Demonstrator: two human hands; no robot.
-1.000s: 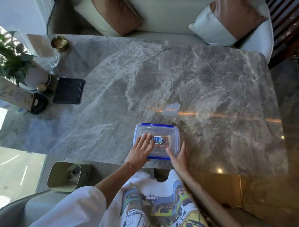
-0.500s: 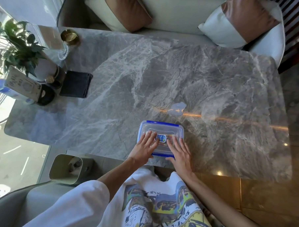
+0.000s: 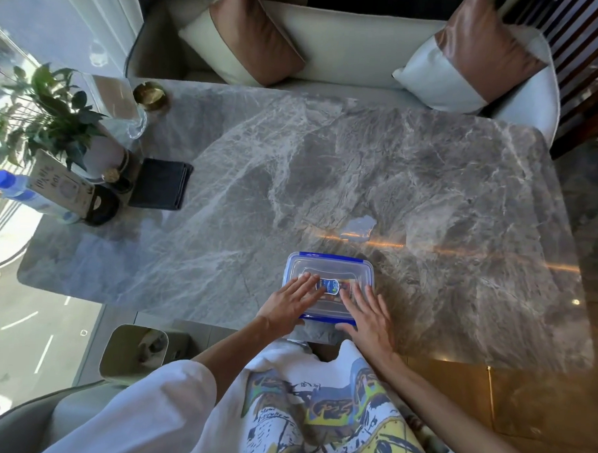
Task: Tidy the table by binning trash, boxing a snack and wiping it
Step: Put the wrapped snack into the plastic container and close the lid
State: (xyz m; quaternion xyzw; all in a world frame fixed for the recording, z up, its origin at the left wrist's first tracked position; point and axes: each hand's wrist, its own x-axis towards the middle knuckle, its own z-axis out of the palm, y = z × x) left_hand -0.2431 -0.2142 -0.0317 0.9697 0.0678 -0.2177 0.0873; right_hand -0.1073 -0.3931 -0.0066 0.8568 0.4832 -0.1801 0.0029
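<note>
A clear plastic box with a blue-trimmed lid (image 3: 330, 267) sits near the front edge of the grey marble table (image 3: 429, 184). A snack packet (image 3: 331, 286) shows through the lid. My left hand (image 3: 287, 304) lies flat on the lid's left half, fingers spread. Flat on the right half lies my right hand (image 3: 369, 318), its thumb at the box's near edge. A folded dark cloth (image 3: 160, 183) lies at the table's left. A bin (image 3: 132, 352) with trash inside stands on the floor at my left.
At the table's left end stand a potted plant (image 3: 48, 119), a blue-capped water bottle (image 3: 25, 194), a card sign (image 3: 61, 185), a glass holder (image 3: 124, 112) and a brass ashtray (image 3: 152, 95). A sofa with two cushions (image 3: 251, 36) lines the far side.
My right hand has moved from the box's near right corner up onto the lid. Both hands now lie flat on it. The box has not shifted.
</note>
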